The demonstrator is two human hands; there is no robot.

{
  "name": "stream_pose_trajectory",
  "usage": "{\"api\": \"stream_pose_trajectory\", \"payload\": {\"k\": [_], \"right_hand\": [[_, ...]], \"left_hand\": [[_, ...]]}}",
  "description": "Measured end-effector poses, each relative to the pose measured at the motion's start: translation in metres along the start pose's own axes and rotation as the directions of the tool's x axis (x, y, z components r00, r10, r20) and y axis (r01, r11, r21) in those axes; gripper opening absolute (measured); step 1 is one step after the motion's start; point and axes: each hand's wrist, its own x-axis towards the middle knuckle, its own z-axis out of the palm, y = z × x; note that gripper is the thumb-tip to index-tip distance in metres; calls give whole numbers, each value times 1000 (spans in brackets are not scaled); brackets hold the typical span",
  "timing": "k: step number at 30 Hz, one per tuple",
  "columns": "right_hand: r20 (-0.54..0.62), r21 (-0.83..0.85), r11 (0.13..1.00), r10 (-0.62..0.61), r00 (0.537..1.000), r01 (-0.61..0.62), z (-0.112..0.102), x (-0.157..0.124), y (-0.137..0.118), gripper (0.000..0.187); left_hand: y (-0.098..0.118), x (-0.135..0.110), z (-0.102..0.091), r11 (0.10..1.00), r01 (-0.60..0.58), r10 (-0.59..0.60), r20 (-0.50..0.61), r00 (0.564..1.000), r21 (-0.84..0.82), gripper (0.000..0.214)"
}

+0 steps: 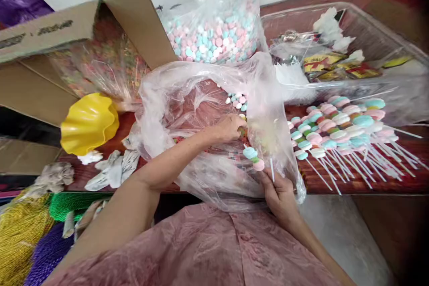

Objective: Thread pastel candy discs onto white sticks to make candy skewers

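Skewer [250,153] is slanting over open bag [268,94], right hand [278,192] holding it, fingers gripping below the pink marshmallow [258,166]. Left hand [231,128] is sitting in bag's opening, near loose marshmallows [239,101]; fingers bunching, cannot tell whether holding anything. More skewers [342,120] are lying rightward on counter [311,185].

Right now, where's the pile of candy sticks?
In the head view, the pile of candy sticks lies on the right of the table, in front of the clear bin and right of your right hand.
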Motion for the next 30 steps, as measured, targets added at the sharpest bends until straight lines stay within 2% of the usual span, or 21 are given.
{"api": "stream_pose_trajectory", "payload": {"k": [3, 5, 7, 9, 11, 13, 15, 17, 19, 22, 25, 26, 28, 29, 30], "right_hand": [[-34, 27, 1000, 3, 999, -2, -5, 0, -4, 33], [-21, 36, 999, -4, 1000, 4, -6, 0, -8, 34], [23, 34, 999, -20, 1000, 19, -6, 0, -12, 33], [80, 3, 998, -57, 995, 57, -5, 1, -18, 29], [124, -61, 991, -115, 986, 123, -2, 3, -24, 25], [151, -140, 971, -174, 973, 195, 0, 4, -29, 24], [172, -217, 944, -212, 962, 247, 1, 5, -32, 22], [187, -283, 917, -235, 954, 281, 1, 6, -33, 19], [195, -327, 897, -245, 950, 298, 1, 5, -33, 18], [195, -379, 874, -246, 949, 304, 0, 5, -32, 18], [185, -399, 866, -246, 951, 302, 1, 4, -32, 19], [169, -387, 873, -250, 953, 298, 1, 4, -32, 18], [124, -333, 896, -266, 956, 292, 2, 3, -31, 18], [102, -300, 907, -279, 955, 297, 3, 3, -30, 19], [82, -268, 913, -296, 951, 308, 3, 2, -29, 19]], "left_hand": [[8, -26, -13, 987, 20, -35, -91, 995, -157, 22], [15, -47, -18, 943, 34, -90, -155, 984, -332, 17], [23, -71, -18, 842, 38, -178, -212, 961, -538, 13], [32, -94, -14, 703, 29, -269, -228, 936, -711, 16], [40, -110, -8, 582, -6, -336, -247, 909, -813, 20], [45, -121, -2, 532, -64, -370, -301, 879, -844, 23], [46, -127, 1, 570, -127, -373, -393, 841, -812, 24], [45, -129, 1, 676, -157, -335, -490, 805, -720, 22], [44, -131, 1, 802, -167, -248, -574, 780, -573, 19], [47, -132, 3, 941, -177, -50, -635, 771, -288, 11], [54, -132, 9, 982, -171, 86, -631, 771, -75, 10], [57, -132, 11, 983, -167, 78, -632, 771, -82, 13], [61, -130, 14, 948, -159, -58, -640, 766, -276, 21], [63, -129, 14, 885, -157, -171, -620, 765, -439, 28], [65, -127, 13, 783, -152, -287, -567, 772, -603, 35]]}}
